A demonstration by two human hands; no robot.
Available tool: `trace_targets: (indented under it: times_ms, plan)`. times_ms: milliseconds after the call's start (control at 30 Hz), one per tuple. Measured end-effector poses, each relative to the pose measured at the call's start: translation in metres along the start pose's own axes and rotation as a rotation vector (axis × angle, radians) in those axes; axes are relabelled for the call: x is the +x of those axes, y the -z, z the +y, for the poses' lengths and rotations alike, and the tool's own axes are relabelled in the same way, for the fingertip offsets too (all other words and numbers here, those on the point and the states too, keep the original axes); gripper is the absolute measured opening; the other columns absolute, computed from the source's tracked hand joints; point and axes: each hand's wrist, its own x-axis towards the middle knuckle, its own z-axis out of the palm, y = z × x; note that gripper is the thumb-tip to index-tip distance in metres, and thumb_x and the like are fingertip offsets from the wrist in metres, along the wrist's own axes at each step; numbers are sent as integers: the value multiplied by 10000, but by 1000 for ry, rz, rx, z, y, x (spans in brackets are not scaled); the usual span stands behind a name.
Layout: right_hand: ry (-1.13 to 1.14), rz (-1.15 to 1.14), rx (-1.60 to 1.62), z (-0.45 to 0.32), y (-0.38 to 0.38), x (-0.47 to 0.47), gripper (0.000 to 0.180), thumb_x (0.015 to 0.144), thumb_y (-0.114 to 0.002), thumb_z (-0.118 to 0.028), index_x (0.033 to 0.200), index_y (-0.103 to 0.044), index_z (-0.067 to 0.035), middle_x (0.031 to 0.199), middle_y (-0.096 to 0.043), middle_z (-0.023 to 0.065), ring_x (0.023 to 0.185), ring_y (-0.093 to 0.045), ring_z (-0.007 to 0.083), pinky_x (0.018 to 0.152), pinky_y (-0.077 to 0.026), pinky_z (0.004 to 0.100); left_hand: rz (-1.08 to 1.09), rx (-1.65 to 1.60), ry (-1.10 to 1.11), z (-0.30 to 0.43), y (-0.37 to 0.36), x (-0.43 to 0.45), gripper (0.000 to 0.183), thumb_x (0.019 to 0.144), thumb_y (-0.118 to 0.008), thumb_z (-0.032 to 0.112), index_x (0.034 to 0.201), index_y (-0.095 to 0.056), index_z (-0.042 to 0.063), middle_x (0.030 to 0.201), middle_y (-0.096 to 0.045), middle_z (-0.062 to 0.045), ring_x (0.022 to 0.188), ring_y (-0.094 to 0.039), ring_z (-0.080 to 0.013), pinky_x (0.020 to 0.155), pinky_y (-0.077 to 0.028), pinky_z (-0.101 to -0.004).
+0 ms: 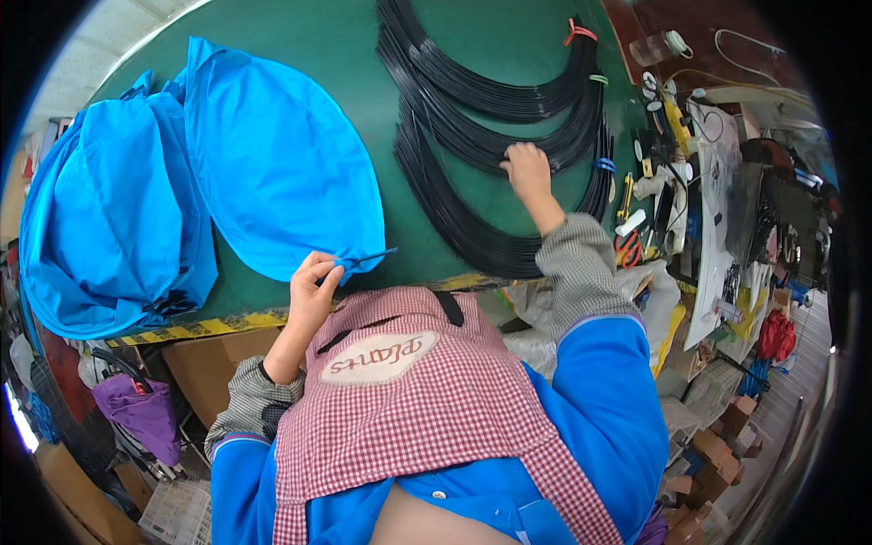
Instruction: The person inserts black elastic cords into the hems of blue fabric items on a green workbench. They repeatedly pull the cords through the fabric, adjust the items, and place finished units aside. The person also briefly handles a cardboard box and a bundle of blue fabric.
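Note:
My left hand [315,281] pinches the near corner of a blue fabric piece [286,157], where a short dark strip sticks out to the right. That piece lies on the green table [327,41], with a curved outer edge. Left of it is a heap of the same blue fabric [122,204]. My right hand [528,167] rests its curled fingers on the middle bundle of thin black rods [463,139]; whether it grips any is hidden. Another black bundle [504,95] with a red tie lies beyond, and a nearer bundle [470,235] curves towards the table edge.
Red-handled scissors [628,248], a yellow cutter [625,197] and other small tools lie at the table's right side. A clear jar [657,49] lies at the upper right. Yellow-black tape [204,327] lines the near edge. A purple bag [139,412] hangs at the lower left.

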Motion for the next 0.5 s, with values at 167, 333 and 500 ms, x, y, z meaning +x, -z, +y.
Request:
trace_targets:
  times_ms: [167,333,500]
  plan:
    - [-413,52,432,-8,24,20,148,713,-746,-220,767,-685,-96,794,-670,135,756,-624,319,745,-480,422,-88,263,-197,4,9,-12,157,787,-631,-11,942,-647,8,924,-652,-128,842,-632,-305,729,-491,-356]
    - [304,644,267,-77,210,17,101,783,-728,-127,695,-690,-93,675,-656,42,572,-573,205,570,-390,339,-371,466,-377,-5,23,-28,241,700,-682,31,933,-696,91,767,-619,-86,769,-594,-284,683,-492,-394]
    - [406,439,482,-143,295,-8,313,765,-729,21,581,-479,-17,549,-360,-4,535,-297,135,596,-271,284,-520,462,-376,-20,41,-36,159,682,-726,134,840,-722,121,778,-611,-33,750,-569,-253,682,-477,-376]
